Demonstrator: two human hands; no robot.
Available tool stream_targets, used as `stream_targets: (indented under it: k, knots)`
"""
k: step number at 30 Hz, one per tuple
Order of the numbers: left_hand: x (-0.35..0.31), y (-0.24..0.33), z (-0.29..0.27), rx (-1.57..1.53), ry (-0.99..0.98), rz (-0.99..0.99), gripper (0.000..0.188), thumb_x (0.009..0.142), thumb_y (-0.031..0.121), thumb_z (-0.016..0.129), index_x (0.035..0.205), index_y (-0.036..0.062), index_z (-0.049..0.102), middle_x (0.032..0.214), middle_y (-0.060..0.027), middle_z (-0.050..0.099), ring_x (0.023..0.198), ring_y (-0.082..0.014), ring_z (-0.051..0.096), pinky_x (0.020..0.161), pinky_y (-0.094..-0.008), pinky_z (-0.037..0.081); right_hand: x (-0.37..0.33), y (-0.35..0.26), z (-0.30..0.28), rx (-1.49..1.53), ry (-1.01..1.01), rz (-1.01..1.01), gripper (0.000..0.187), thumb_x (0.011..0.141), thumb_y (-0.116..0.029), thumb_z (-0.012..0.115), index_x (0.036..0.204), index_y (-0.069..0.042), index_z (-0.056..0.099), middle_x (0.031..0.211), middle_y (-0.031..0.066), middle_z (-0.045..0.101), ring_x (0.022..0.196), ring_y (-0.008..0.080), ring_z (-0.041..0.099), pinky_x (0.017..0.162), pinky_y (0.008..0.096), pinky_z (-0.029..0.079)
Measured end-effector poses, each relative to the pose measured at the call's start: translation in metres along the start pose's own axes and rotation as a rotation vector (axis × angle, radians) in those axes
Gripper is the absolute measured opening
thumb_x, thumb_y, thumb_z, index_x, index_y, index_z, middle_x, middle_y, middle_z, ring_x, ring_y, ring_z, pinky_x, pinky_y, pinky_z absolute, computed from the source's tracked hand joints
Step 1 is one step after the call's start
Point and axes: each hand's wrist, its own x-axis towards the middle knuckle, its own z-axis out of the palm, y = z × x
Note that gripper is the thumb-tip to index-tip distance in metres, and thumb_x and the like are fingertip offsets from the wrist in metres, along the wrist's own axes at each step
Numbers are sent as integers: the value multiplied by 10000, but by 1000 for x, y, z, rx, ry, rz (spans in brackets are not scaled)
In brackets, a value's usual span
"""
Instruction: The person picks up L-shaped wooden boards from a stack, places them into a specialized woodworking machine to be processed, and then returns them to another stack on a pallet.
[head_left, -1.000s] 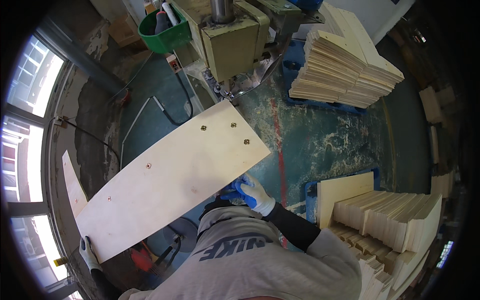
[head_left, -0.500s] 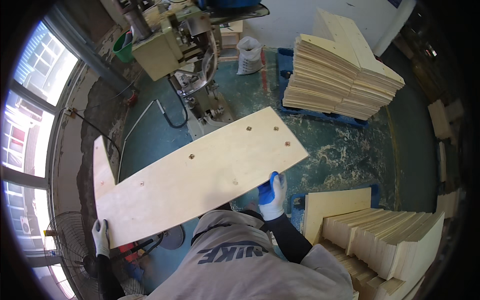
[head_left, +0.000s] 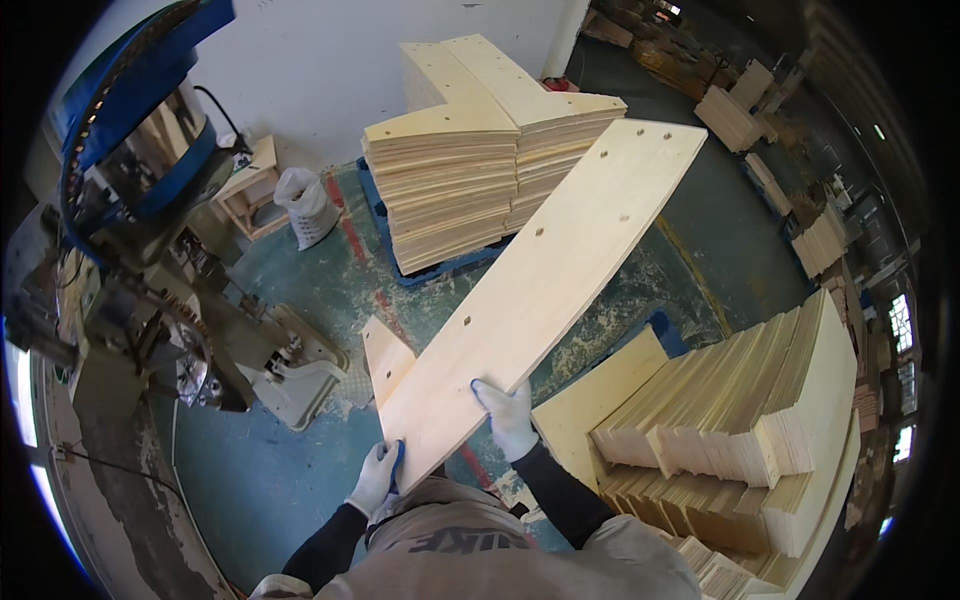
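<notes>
A long L-shaped plywood panel (head_left: 540,270) with several small metal inserts is held out in front of me, tilted up toward the far right. My left hand (head_left: 376,478), in a white and blue work glove, grips its near left end with the thumb on top. Along the near right edge my right hand (head_left: 508,416), gloved the same way, holds it with the thumb over the face and the other fingers hidden beneath. The panel's short leg sticks out to the left, near its low end.
A tall stack of similar panels (head_left: 450,190) stands on a blue pallet (head_left: 440,270) ahead. More panels (head_left: 720,400) lean in rows at my right. A machine (head_left: 180,300) with a blue feeder bowl stands left, and a white sack (head_left: 306,208) sits by a wooden stand (head_left: 240,190).
My view has swung right, toward the stack. The panel has turned so its far end points up and right. Both hands keep hold; the right one is now closer to the left.
</notes>
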Motion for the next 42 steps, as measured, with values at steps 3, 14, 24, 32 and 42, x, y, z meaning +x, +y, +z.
stream_targets:
  k: [3, 14, 24, 32, 42]
  knots:
    - [64, 109, 19, 321, 0, 276, 375, 973, 359, 651, 1033, -10, 682, 842, -181, 681, 766, -222, 654, 729, -374, 515, 80, -59, -2, -7, -3, -120, 290, 877, 29, 669, 1156, 16, 589, 962, 54, 660, 766, 113, 640, 665, 241, 518]
    - [269, 492, 136, 30, -312, 754, 536, 989, 196, 661, 1415, -75, 478, 1345, -175, 604, 1199, -221, 600, 1025, -332, 476, 332, -258, -2, 16, -265, -312, 491, 904, -83, 685, 1359, 45, 553, 1177, 106, 688, 995, 147, 681, 855, 268, 562]
    - [458, 558, 195, -358, -42, 714, 360, 1033, 147, 583, 1310, -81, 553, 1239, -125, 646, 1053, -177, 643, 912, -304, 525, 575, -238, -45, -322, -505, -187, 649, 1003, -262, 654, 1497, 56, 380, 1370, 142, 585, 1212, 187, 564, 1053, 317, 450]
    - [544, 571, 159, -291, 287, 641, 332, 1029, 171, 587, 1258, -69, 584, 1147, -127, 669, 997, -185, 643, 882, -319, 526, 693, -136, -8, -616, -384, -56, 566, 1013, -188, 607, 1476, 65, 402, 1419, 200, 561, 1326, 239, 516, 1123, 357, 388]
    - [672, 633, 169, -186, 339, 446, 298, 973, 154, 664, 1178, -63, 650, 945, -8, 676, 793, -61, 566, 709, -240, 456, 828, -125, 0, -436, -386, 24, 495, 977, -142, 606, 1418, 44, 478, 1332, 204, 626, 1217, 286, 607, 1026, 356, 460]
